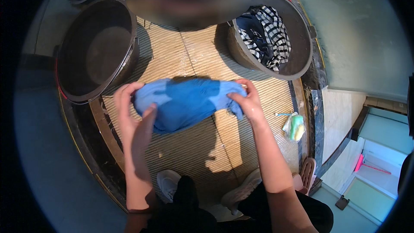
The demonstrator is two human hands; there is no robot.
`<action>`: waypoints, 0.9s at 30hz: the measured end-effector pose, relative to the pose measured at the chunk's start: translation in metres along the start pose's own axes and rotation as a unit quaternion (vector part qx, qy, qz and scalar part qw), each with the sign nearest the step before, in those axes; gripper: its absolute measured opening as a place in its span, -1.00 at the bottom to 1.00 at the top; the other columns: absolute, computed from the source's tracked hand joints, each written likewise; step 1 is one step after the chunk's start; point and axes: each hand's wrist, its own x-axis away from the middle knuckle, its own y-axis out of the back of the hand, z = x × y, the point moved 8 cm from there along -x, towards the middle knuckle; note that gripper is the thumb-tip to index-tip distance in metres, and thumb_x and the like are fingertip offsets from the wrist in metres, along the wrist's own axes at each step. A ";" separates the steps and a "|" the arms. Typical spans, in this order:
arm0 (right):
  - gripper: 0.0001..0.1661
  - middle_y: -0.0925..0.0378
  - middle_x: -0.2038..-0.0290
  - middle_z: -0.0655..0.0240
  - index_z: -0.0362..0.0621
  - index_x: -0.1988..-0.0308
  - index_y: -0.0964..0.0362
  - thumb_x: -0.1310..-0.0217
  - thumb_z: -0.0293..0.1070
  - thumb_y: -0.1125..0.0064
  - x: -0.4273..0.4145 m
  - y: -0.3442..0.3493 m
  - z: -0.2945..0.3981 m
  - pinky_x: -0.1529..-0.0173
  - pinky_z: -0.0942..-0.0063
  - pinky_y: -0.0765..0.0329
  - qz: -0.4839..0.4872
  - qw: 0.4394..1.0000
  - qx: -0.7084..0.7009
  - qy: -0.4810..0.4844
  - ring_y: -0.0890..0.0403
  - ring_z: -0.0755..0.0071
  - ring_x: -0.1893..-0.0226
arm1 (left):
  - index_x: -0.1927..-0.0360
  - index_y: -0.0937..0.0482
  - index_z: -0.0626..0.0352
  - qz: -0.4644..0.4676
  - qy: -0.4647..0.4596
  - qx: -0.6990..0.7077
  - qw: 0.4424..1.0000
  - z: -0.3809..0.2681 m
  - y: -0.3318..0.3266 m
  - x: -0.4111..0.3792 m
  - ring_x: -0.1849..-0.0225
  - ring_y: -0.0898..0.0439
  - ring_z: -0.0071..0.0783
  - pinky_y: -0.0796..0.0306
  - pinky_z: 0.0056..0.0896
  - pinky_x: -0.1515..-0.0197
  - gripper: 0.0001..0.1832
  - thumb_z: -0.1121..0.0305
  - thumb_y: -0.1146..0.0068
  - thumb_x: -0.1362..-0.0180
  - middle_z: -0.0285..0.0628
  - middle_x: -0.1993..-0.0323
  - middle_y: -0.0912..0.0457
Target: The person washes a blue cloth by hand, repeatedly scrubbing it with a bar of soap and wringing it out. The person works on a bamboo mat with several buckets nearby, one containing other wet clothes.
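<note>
A blue cloth garment (pixel 190 103), bunched lengthwise, hangs in the air above the ribbed tile floor (pixel 168 58). Darker, wet-looking patches cover its middle. My left hand (pixel 132 110) grips the left end, with the thumb in front and the fingers around the far side. At the other end, my right hand (pixel 249 100) pinches the cloth between thumb and fingers, and a crumpled bit dangles below. Beyond my left hand stands a dark bucket (pixel 97 51) with a wire handle. A second dark bucket (pixel 299 38), beyond my right hand, holds black-and-white checked cloth (pixel 275 35) and dark navy cloth (pixel 250 27).
A clear plastic bag (pixel 294 126) with green and yellow contents lies on the floor at right. Pink slippers (pixel 307 174) sit by the raised sill. Frosted glass panels (pixel 359 35) border the right side. A blurred oval covers the top centre, with another container's rim behind it.
</note>
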 end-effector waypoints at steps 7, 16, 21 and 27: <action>-0.73 -0.49 0.34 0.33 -0.23 0.26 -0.32 0.07 -0.68 0.04 0.001 0.006 0.010 0.33 0.56 -0.45 -0.060 0.991 -0.011 0.117 -0.46 0.53 0.46 | -0.11 -0.33 0.12 0.287 0.317 0.243 0.871 0.049 -0.114 0.076 -0.03 -0.44 -0.26 -0.29 -0.16 -0.13 -0.52 0.03 0.05 -0.24 -0.13 -0.05 -0.39; -0.57 -0.37 0.47 0.29 -0.08 0.18 -0.47 0.21 -0.40 -0.28 0.124 -0.160 0.067 0.53 0.41 -0.49 0.169 0.810 0.358 0.433 -0.54 0.32 0.51 | -0.03 -0.38 0.21 0.091 0.452 0.521 0.718 0.092 -0.123 0.048 0.25 -0.57 -0.28 -0.51 -0.26 0.18 -0.58 0.16 -0.03 -0.20 -0.09 0.22 -0.54; -0.71 -0.42 0.49 0.25 -0.17 0.37 -0.45 0.10 -0.22 -0.26 0.128 -0.175 0.061 0.55 0.34 -0.48 0.159 0.824 0.344 0.421 -0.54 0.23 0.57 | 0.00 -0.36 0.21 0.182 0.286 0.595 0.729 0.112 -0.131 0.072 0.06 -0.42 -0.27 -0.37 -0.28 0.00 -0.67 0.32 0.03 -0.20 -0.10 0.10 -0.41; -0.79 -0.45 0.58 0.28 -0.14 0.50 -0.39 0.11 -0.31 -0.28 0.107 -0.154 0.051 0.59 0.40 -0.46 0.076 0.796 0.352 0.487 -0.54 0.24 0.64 | 0.03 -0.37 0.19 0.164 0.254 0.551 0.778 0.123 -0.128 0.087 0.08 -0.39 -0.33 -0.32 -0.31 -0.01 -0.72 0.29 0.10 -0.23 -0.18 0.14 -0.39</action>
